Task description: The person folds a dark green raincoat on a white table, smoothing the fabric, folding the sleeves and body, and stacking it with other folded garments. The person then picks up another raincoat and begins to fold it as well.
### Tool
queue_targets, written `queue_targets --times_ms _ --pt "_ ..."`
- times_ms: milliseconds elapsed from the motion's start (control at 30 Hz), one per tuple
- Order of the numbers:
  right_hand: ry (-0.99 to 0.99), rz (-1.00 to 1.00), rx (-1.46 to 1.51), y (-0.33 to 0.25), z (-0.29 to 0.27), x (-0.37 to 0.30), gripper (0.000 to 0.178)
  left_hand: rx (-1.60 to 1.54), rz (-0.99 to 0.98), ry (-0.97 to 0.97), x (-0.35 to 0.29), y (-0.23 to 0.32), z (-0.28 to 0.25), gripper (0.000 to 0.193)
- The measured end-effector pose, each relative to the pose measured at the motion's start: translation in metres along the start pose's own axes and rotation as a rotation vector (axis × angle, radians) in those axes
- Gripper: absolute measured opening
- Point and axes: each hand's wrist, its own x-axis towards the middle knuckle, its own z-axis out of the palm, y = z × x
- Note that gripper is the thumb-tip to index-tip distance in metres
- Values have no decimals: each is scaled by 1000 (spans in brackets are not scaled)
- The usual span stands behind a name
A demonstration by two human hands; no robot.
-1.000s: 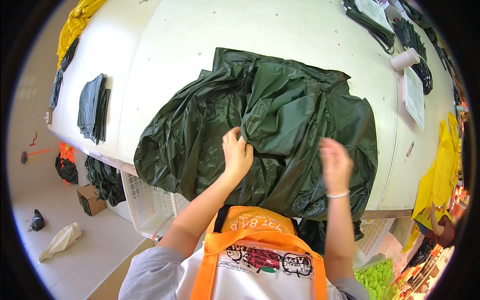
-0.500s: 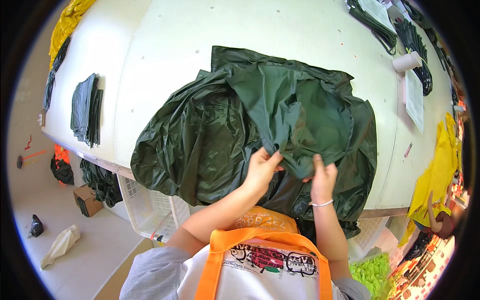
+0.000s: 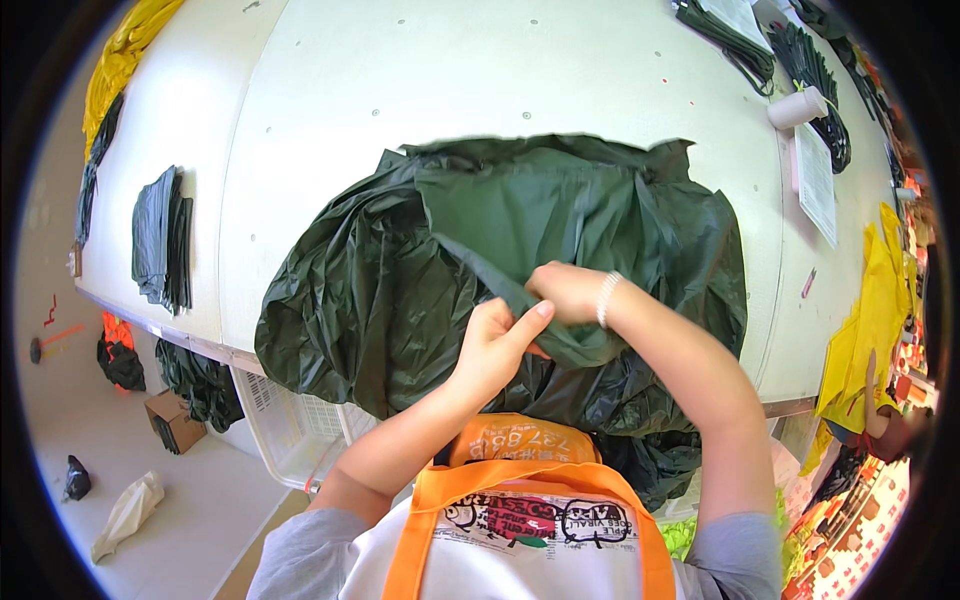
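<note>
1. A dark green waterproof garment (image 3: 340, 290) lies bunched at the middle of the near edge of the worktable (image 3: 330, 90); its lower part reaches that edge, and its upper rim lies on the bare top.
2. A smoother, lighter green panel (image 3: 530, 215) of it is opened out in the centre, its loose border drawn down toward the person's body.
3. The left hand (image 3: 495, 340) grips this border, thumb stretched along the cloth and fingers curled in.
4. The right hand (image 3: 570, 290), with a pale bracelet (image 3: 607, 298) at the wrist, bends in across the panel close to the left thumb. Its fingers are curled, but the tips are hidden, so I cannot tell whether they clasp the cloth.
5. As I judge it, the handling is partway: the garment is on the worktable and the panel is spread, while the border is not laid down and the sides remain creased and unfolded.
6. By contrast, a stack of folded dark sheets (image 3: 158, 240) lies neatly near the worktable's left edge, well apart from the hands.
7. Toward the right edge are a white cylinder (image 3: 797, 108) lying on its side, a printed sheet (image 3: 815, 185) and a small pink stick (image 3: 808, 283), none touched by either hand.
</note>
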Motion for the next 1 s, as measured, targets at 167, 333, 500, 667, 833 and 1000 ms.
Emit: queue_targets --times_ms 167,333,500,667,833,1000 --pt "-32 -21 365 56 24 37 24 28 233 -124 16 38 25 17" --pt "613 9 487 58 17 -14 18 -28 170 -224 25 51 -49 28" --pt "1073 35 197 64 63 -99 42 760 653 222 50 70 -61 65" --pt "1203 165 368 100 99 -86 23 1209 710 18 89 86 -73 16" --pt "1339 144 657 100 69 -78 13 1626 226 295 111 97 -105 37" --pt "1339 -48 728 119 83 -57 77 1282 1000 563 98 46 -74 45"
